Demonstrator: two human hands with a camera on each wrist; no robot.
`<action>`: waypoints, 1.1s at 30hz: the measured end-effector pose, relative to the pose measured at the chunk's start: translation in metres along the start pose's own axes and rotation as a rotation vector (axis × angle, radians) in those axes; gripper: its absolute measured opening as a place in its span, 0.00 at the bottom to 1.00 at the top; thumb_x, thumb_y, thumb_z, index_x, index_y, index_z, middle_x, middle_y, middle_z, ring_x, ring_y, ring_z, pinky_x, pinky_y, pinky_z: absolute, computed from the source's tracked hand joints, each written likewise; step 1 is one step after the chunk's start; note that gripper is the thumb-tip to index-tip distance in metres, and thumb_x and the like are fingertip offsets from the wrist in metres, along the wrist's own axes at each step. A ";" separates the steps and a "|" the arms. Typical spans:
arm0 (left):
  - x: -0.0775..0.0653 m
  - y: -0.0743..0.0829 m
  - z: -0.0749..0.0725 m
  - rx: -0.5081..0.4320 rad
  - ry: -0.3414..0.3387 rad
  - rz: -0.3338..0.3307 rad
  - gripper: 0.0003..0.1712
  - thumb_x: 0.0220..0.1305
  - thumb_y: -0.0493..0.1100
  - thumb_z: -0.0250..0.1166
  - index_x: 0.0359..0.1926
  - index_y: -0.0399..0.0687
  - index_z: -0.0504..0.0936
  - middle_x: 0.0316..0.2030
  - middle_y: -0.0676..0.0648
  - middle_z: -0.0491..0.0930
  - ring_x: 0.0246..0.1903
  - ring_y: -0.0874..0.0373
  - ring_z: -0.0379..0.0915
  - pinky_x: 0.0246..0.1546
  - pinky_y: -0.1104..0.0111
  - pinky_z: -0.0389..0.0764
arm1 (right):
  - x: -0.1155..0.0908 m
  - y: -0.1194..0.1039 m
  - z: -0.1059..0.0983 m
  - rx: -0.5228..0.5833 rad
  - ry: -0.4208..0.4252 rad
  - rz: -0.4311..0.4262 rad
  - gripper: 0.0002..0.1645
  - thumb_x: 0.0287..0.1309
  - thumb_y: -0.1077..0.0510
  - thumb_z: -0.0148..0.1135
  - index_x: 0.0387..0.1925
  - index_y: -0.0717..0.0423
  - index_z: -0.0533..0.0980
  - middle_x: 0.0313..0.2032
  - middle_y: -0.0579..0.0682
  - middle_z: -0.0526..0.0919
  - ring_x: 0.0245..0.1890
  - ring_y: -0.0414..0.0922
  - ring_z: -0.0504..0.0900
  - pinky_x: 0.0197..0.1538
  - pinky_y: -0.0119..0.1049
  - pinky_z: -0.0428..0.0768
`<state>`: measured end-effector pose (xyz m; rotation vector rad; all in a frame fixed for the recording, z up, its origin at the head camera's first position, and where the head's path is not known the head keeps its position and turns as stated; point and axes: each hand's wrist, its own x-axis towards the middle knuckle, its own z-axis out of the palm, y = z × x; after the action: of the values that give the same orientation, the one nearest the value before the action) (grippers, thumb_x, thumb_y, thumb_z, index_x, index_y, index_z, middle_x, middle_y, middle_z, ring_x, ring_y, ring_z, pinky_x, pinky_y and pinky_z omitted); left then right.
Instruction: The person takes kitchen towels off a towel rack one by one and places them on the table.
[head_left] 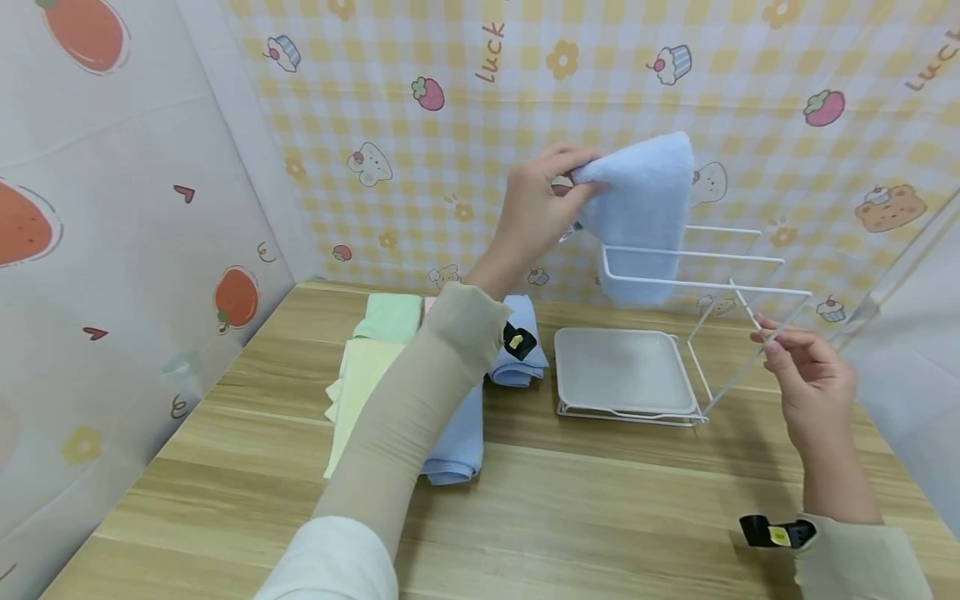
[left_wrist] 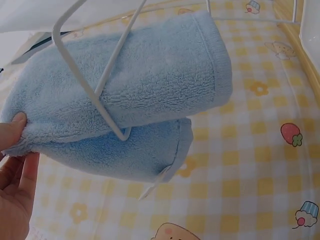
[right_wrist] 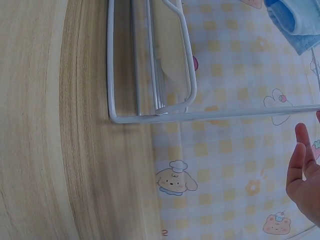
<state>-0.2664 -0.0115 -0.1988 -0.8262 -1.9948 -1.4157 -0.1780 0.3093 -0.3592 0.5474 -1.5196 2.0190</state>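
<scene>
My left hand (head_left: 540,200) pinches a light blue towel (head_left: 637,208) by one corner, thumb on one side and fingers on the other. The towel hangs folded over the upper bars of a white wire rack (head_left: 705,285). In the left wrist view, the towel (left_wrist: 155,75) drapes in two layers with the rack's wire (left_wrist: 85,82) crossing in front. My right hand (head_left: 817,383) holds the rack's slanted side wire between thumb and fingers. The right wrist view shows that wire (right_wrist: 225,114) running toward the fingers, with the contact mostly out of frame.
A pale tray (head_left: 626,371) sits in the rack's base on the wooden table (head_left: 570,517). Left of it lie folded towels: green (head_left: 390,315), yellow (head_left: 367,371) and blue (head_left: 519,354), partly behind my left arm. A patterned cloth (head_left: 465,150) hangs behind the table.
</scene>
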 end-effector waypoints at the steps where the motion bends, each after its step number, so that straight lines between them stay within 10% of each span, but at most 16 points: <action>1: 0.000 -0.001 -0.002 -0.010 0.011 0.007 0.15 0.60 0.35 0.71 0.49 0.37 0.86 0.47 0.43 0.85 0.44 0.60 0.80 0.41 0.77 0.84 | 0.000 0.000 -0.001 -0.006 -0.001 0.000 0.07 0.62 0.80 0.52 0.38 0.78 0.76 0.46 0.54 0.88 0.45 0.43 0.86 0.38 0.24 0.78; 33: -0.034 -0.022 -0.045 -0.220 0.249 -0.040 0.15 0.58 0.30 0.71 0.47 0.30 0.85 0.46 0.35 0.84 0.44 0.55 0.82 0.47 0.65 0.85 | 0.000 0.004 0.001 0.005 0.003 -0.033 0.08 0.62 0.80 0.52 0.38 0.77 0.77 0.46 0.55 0.88 0.44 0.44 0.86 0.37 0.24 0.78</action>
<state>-0.2568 -0.0657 -0.2245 -0.6658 -1.6990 -1.6939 -0.1800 0.3071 -0.3616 0.5679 -1.4945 1.9987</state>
